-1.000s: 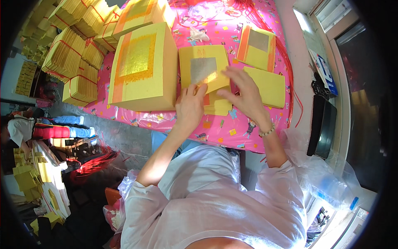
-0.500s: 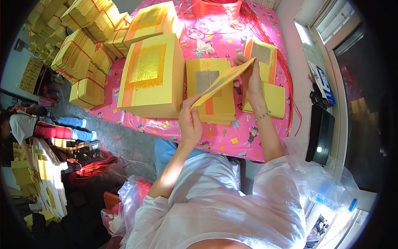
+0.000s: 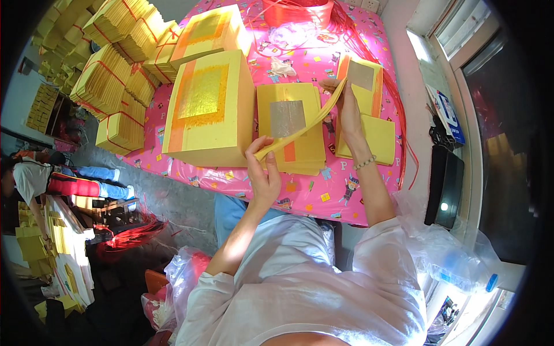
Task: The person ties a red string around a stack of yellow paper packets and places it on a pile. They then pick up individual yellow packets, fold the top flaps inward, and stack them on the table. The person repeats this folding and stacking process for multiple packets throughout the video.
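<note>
A thin sheaf of yellow paper (image 3: 312,123) is stretched between my hands, seen nearly edge-on and slightly bowed. My left hand (image 3: 264,177) pinches its near left end between thumb and fingers. At the far right end my right hand (image 3: 350,118) grips it, with the fingers partly hidden behind the paper. Beneath the sheaf lies a low pile of yellow paper (image 3: 314,157) with a silver square and an orange strip. Right of it sit another silver-squared stack (image 3: 372,82) and a plain yellow stack (image 3: 378,138), close to my right wrist.
A tall paper block (image 3: 238,121) with a gold square stands left of the pile, another behind it. Red-tied yellow bundles (image 3: 124,130) fill the table's left end. Red strips (image 3: 398,112) hang along the right edge. A person (image 3: 32,176) bends over work at far left.
The sheaf has tilted from showing its silver-squared face to nearly edge-on, and bows more. My right hand has shifted slightly left; both hands keep their hold.
</note>
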A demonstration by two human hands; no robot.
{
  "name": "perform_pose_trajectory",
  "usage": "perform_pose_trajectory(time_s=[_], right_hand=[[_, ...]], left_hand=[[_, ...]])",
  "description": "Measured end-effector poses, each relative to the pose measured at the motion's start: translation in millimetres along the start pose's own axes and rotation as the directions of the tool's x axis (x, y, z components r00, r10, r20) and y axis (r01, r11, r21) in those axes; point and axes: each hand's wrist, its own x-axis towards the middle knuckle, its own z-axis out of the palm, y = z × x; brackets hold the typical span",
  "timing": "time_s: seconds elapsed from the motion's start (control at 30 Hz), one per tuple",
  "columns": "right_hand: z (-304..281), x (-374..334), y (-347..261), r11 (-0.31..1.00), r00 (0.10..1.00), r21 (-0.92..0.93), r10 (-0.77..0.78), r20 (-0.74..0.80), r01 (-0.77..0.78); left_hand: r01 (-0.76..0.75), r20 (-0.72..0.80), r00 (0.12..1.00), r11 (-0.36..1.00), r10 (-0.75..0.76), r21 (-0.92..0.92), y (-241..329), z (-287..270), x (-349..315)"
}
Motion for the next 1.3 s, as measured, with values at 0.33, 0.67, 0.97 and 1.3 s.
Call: perform_pose_trajectory(time_s=[0.33, 0.67, 0.97, 1.3], right_hand=[[-1.3, 1.6, 7.5, 0.996, 0.997, 0.055, 0.068, -0.026, -0.067], [21.9, -10.4, -25.2, 0.921, 0.956, 0.334, 0.111, 0.273, -0.202], [55.5, -43.3, -37.4, 0.683, 0.824, 0.540, 0.166, 0.542, -0.492], [30.0, -41.6, -19.1, 0.654, 0.777, 0.454, 0.360, 0.517, -0.605]], left_hand=[[0.011, -0.085, 0.996, 1.000, -0.013, -0.022, -9.6, 3.4, -2.9], [-0.017, 0.179, 0.983, 0.997, 0.032, -0.080, 3.8, 8.3, 19.3], [-0.198, 0.187, 0.960, 0.978, 0.208, -0.067, 21.4, 20.1, 43.7], [0.382, 0.401, 0.895, 0.799, -0.196, -0.463, 14.8, 1.9, 56.9]])
